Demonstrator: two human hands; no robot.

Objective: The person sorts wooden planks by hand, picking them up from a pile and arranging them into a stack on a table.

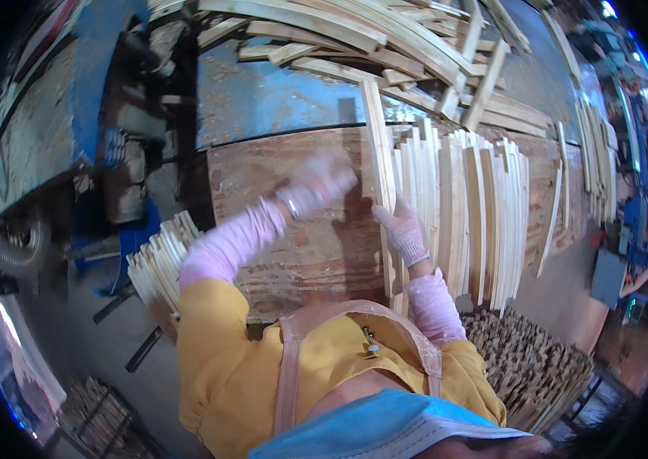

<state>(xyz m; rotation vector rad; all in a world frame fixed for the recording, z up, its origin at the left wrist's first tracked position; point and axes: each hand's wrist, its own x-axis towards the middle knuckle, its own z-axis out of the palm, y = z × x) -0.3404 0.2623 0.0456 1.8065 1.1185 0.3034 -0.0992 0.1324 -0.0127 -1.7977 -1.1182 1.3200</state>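
Observation:
My right hand [403, 232], in a pale knitted glove, grips a long wooden strip [378, 145] near its middle. The strip's far end rises past the row of upright-set wooden strips [454, 206] to its right. My left hand [319, 182], also gloved, is smeared by motion over the bare plywood tabletop [285, 252], to the left of the held strip. Its fingers cannot be made out, and nothing shows clearly in it.
A jumbled heap of wooden strips [385, 46] covers the far blue surface [262, 107]. Bundled strips [159, 256] stand at left; a dense stack of wood pieces [527, 363] is at near right. Machinery [128, 138] lines the left side.

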